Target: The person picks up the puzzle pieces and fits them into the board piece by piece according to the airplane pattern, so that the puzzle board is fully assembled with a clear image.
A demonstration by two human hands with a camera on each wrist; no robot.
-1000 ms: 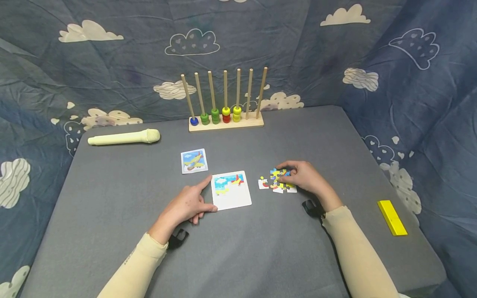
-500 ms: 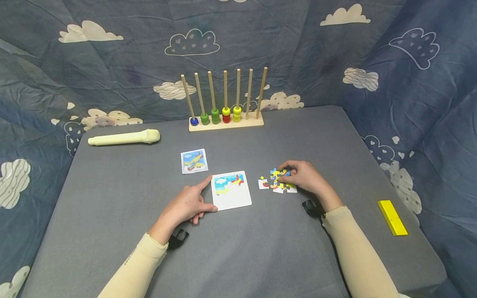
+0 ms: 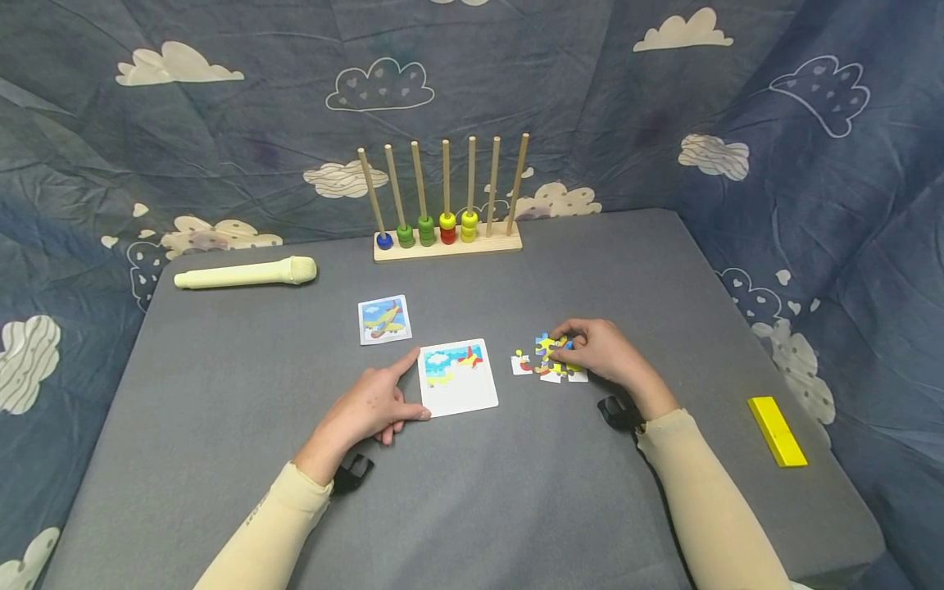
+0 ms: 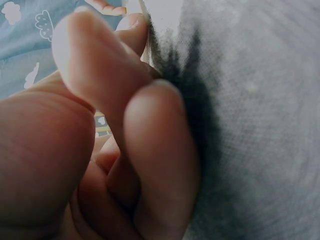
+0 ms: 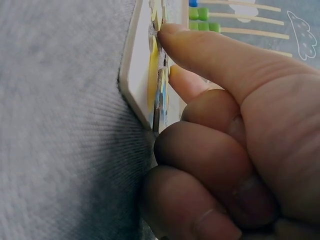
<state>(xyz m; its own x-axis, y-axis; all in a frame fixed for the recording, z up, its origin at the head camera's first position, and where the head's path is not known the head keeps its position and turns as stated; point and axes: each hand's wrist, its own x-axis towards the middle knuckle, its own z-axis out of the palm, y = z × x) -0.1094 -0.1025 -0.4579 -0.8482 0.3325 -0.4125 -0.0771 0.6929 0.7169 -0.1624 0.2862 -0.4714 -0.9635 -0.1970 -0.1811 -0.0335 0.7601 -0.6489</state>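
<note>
My left hand point(image 3: 372, 399) rests at the left side of a white puzzle board point(image 3: 459, 397), its straight index finger at the upper corner and its thumb at the lower one. Several pieces form a sky-and-plane strip point(image 3: 445, 360) along the board's top. My right hand point(image 3: 599, 348) bends over a cluster of loose jigsaw pieces point(image 3: 546, 346), thumb and index finger pinching at a jigsaw piece, partly hidden by the fingers; the other fingers are curled. In the right wrist view, the thumb point(image 5: 175, 37) touches the pieces. A lone white-and-red piece point(image 3: 520, 364) lies at the cluster's left.
A small airplane picture card point(image 3: 385, 319) lies behind the board. Wooden pegs with coloured rings stand on a stacking rack point(image 3: 447, 246) at the back. A pale toy microphone point(image 3: 247, 272) lies back left, a yellow block point(image 3: 777, 432) at the right edge.
The right index finger has slid slightly to the right over the pieces. The left hand and the board have kept their places.
</note>
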